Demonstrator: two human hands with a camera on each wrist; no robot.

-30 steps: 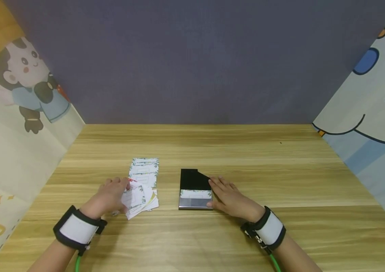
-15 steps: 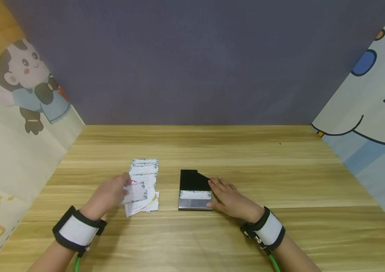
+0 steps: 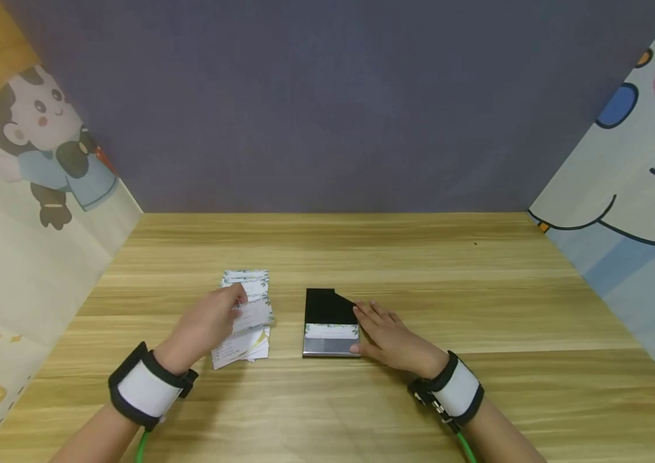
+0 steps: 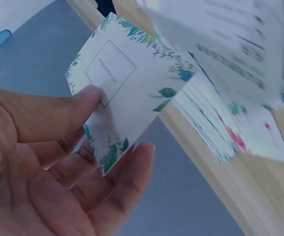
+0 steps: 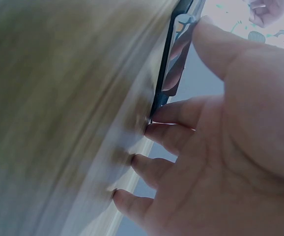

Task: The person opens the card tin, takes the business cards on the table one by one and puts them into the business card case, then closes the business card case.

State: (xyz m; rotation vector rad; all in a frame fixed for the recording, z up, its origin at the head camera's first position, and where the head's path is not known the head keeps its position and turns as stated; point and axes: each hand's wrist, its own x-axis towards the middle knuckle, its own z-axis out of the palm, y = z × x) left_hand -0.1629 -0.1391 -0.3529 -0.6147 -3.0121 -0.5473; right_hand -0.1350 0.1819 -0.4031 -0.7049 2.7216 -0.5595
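My left hand (image 3: 202, 325) pinches a white business card (image 4: 127, 59) between thumb and fingers, above the cards on the table. Green leaves border the card, and a small printed frame sits on it. Beneath it lie a column of overlapping leaf-edged cards (image 3: 246, 275) and a fanned pile of cards (image 3: 240, 347). My right hand (image 3: 391, 337) touches the right side of a black and silver card case (image 3: 324, 305), its fingers fairly straight. A leaf-edged card (image 3: 331, 331) lies in the case. In the right wrist view, the thumb is at the case's shiny edge (image 5: 176, 64).
Both hands work over a wood-grain table (image 3: 420, 257). A grey-blue panel (image 3: 327, 109) rises behind it, with cartoon-printed walls at the left and right. Each wrist wears a strap with a green cable.
My left hand has lifted a card off the fanned pile and moved up and right, over the column of cards. My right hand and the card case have stayed put.
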